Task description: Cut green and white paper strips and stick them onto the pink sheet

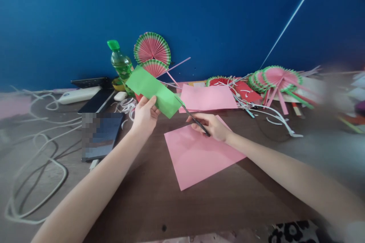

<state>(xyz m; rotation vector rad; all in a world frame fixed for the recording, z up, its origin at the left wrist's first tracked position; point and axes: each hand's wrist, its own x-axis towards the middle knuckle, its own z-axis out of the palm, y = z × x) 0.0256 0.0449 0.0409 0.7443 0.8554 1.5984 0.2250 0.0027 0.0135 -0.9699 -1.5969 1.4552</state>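
My left hand (146,114) pinches a green paper strip (154,90) by its lower edge and holds it tilted above the table. In my right hand (209,126) is a pair of scissors (202,126), its blades pointing up and left to the strip's right end. The blade tips meet the green paper there; how far they cut into it I cannot tell. Beneath my right hand a pink sheet (196,159) lies flat on the table. Behind the scissors rests a smaller stack of pink paper (209,98).
Along the blue wall stand a green-capped bottle (121,60) and watermelon-patterned paper fans (152,49), with more folded fans (281,78) at the right. At left lie a dark phone (104,136), a white power bank (80,95) and a looping white cable (61,167).
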